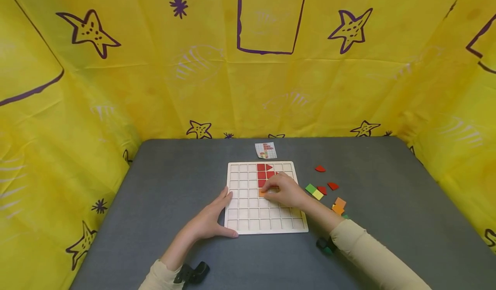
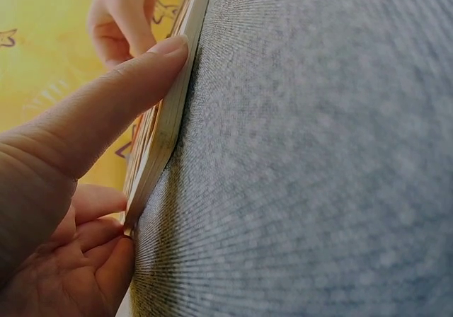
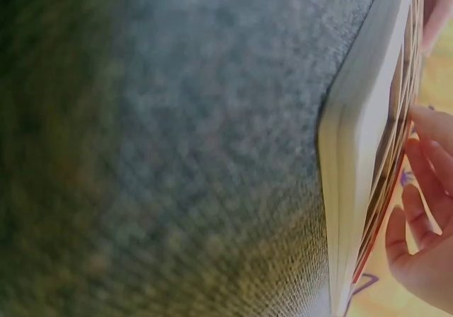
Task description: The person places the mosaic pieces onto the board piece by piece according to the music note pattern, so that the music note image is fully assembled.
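Note:
A pale wooden grid board (image 1: 248, 226) lies flat on the dark grey tabletop. My left hand (image 1: 211, 219) rests at its lower left corner, thumb along the front edge and fingers against the left side; the left wrist view shows the thumb (image 2: 120, 94) extended. With thumb and forefinger my right hand (image 1: 284, 189) pinches an orange square tile (image 1: 261, 193) at a cell just below the red tiles (image 1: 261, 175). Part of those red pieces is hidden behind this hand. In the right wrist view, the right fingers (image 3: 421, 218) reach down onto the board's face.
A small printed pattern card (image 1: 266, 150) lies behind the board. To the right are loose red pieces (image 1: 333, 186), a green tile (image 1: 311, 188), a yellow tile (image 1: 318, 194) and orange tiles (image 1: 340, 203). Yellow patterned cloth (image 1: 248, 96) surrounds the table's back and sides.

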Tool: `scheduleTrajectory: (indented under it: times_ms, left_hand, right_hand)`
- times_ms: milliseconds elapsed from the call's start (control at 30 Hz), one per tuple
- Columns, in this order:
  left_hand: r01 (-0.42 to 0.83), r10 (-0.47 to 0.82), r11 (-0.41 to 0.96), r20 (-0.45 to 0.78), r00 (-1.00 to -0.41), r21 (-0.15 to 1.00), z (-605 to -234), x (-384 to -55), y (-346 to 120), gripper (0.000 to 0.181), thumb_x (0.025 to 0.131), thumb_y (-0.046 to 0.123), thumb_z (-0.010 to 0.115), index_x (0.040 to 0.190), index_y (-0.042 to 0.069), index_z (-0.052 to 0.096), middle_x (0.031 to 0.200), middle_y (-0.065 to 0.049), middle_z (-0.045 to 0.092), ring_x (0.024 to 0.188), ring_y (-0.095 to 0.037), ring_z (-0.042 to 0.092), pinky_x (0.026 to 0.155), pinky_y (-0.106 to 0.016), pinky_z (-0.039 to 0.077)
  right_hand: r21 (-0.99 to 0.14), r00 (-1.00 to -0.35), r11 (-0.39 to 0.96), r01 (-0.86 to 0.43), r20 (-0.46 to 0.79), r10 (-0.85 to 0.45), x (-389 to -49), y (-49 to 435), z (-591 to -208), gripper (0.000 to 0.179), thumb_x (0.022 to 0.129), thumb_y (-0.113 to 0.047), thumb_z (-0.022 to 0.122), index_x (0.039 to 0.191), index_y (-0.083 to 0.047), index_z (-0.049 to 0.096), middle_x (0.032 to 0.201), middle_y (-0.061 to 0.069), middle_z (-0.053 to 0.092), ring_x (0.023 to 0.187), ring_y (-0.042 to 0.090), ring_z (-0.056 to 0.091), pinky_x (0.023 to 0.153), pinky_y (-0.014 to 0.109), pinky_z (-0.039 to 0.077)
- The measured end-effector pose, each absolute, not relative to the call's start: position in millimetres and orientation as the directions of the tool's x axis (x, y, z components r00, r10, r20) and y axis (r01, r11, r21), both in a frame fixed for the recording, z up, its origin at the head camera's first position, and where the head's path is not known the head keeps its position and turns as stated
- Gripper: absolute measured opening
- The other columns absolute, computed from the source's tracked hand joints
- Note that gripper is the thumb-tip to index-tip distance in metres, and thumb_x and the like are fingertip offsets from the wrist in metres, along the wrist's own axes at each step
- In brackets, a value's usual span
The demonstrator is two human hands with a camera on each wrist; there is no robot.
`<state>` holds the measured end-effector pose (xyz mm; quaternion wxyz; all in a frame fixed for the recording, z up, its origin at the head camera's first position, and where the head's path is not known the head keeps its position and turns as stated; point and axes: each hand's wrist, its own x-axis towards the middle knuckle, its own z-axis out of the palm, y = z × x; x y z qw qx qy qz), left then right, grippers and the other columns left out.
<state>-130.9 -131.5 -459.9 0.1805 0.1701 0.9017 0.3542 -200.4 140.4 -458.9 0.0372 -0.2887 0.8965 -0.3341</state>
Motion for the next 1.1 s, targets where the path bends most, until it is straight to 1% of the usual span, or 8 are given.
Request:
scheduleTrajectory:
  times_ms: [100, 267, 433, 533, 600, 733, 900, 1100]
  left_hand:
    - [0.179, 0.434, 0.693, -0.206, -0.877, 0.698, -460.1, -131.2, -131.1, 0.116, 0.061, 0.042, 0.088, 0.151, 0.008, 0.024, 0.16, -0.011, 0.008, 0.146, -0.031, 0.015, 0.112, -0.053, 0.025]
    - [0.185, 0.44, 0.688, -0.202, -0.875, 0.702, -460.5, -131.4, -131.1, 0.116, 0.061, 0.042, 0.088, 0.151, 0.007, 0.023, 0.16, -0.011, 0.008, 0.146, -0.031, 0.015, 0.112, -0.053, 0.025]
    - [0.188, 0.442, 0.686, -0.197, -0.875, 0.703, -460.7, -131.1, -131.1, 0.116, 0.06, 0.042, 0.088, 0.151, 0.007, 0.023, 0.16, -0.011, 0.008, 0.146, -0.031, 0.015, 0.112, -0.052, 0.025]
    - [0.182, 0.435, 0.687, -0.197, -0.879, 0.704, -460.9, -131.0, -131.2, 0.116, 0.06, 0.041, 0.088, 0.15, 0.007, 0.024, 0.16, -0.011, 0.008, 0.146, -0.03, 0.016, 0.112, -0.052, 0.025]
    - [0.178, 0.43, 0.689, -0.198, -0.881, 0.703, -461.2, -130.9, -131.5, 0.116, 0.06, 0.041, 0.089, 0.15, 0.007, 0.024, 0.16, -0.011, 0.008, 0.146, -0.03, 0.016, 0.112, -0.052, 0.025]
    - [0.173, 0.422, 0.696, -0.201, -0.884, 0.697, -462.0, -131.0, -131.8, 0.117, 0.059, 0.041, 0.089, 0.15, 0.008, 0.024, 0.16, -0.011, 0.009, 0.146, -0.03, 0.016, 0.111, -0.052, 0.026]
    - [0.176, 0.424, 0.699, -0.203, -0.883, 0.693, -462.7, -131.5, -131.5, 0.117, 0.06, 0.042, 0.088, 0.151, 0.008, 0.023, 0.16, -0.011, 0.008, 0.146, -0.031, 0.017, 0.111, -0.052, 0.026]
    - [0.175, 0.426, 0.701, -0.209, -0.88, 0.691, -462.5, -131.6, -130.5, 0.117, 0.06, 0.043, 0.088, 0.151, 0.008, 0.023, 0.16, -0.01, 0.008, 0.146, -0.031, 0.016, 0.112, -0.052, 0.025]
  right_hand:
    - [-0.613, -0.827, 0.607, -0.506, 0.143, -0.544, -199.6, 141.5, -458.8, 0.011, 0.078, -0.019, 0.079, 0.088, -0.017, 0.075, 0.091, -0.009, 0.071, 0.091, 0.009, 0.055, 0.087, 0.031, 0.038]
    - [-0.631, -0.843, 0.605, -0.486, 0.155, -0.516, -195.6, 148.1, -456.7, 0.01, 0.079, -0.019, 0.077, 0.089, -0.019, 0.075, 0.09, -0.011, 0.07, 0.089, 0.01, 0.055, 0.082, 0.032, 0.04]
    - [-0.685, -0.911, 0.634, -0.36, 0.111, -0.397, -190.3, 161.8, -454.9, 0.007, 0.083, -0.025, 0.074, 0.089, -0.026, 0.075, 0.088, -0.016, 0.068, 0.091, 0.012, 0.052, 0.08, 0.033, 0.042]
    - [-0.721, -0.945, 0.637, -0.272, 0.077, -0.318, -186.8, 173.0, -451.2, 0.006, 0.083, -0.027, 0.073, 0.09, -0.028, 0.074, 0.087, -0.013, 0.067, 0.088, 0.014, 0.051, 0.075, 0.031, 0.043]
    - [-0.745, -0.962, 0.631, -0.215, 0.053, -0.266, -184.3, 181.8, -448.1, 0.007, 0.083, -0.029, 0.074, 0.09, -0.027, 0.074, 0.086, -0.009, 0.066, 0.084, 0.016, 0.051, 0.07, 0.029, 0.043]
    - [-0.765, -0.978, 0.623, -0.161, 0.038, -0.205, -180.0, 202.6, -446.0, 0.011, 0.083, -0.03, 0.074, 0.092, -0.023, 0.074, 0.088, -0.005, 0.068, 0.077, 0.017, 0.052, 0.063, 0.026, 0.044]
    - [-0.767, -0.992, 0.636, -0.084, 0.001, -0.13, -174.3, 231.0, -448.9, 0.016, 0.083, -0.031, 0.073, 0.095, -0.019, 0.073, 0.091, -0.002, 0.07, 0.073, 0.017, 0.057, 0.061, 0.025, 0.046]
    - [-0.704, -0.997, 0.708, -0.043, -0.015, -0.076, -166.7, 260.2, -451.8, 0.017, 0.083, -0.027, 0.073, 0.096, -0.016, 0.072, 0.089, -0.001, 0.071, 0.075, 0.015, 0.059, 0.063, 0.024, 0.047]
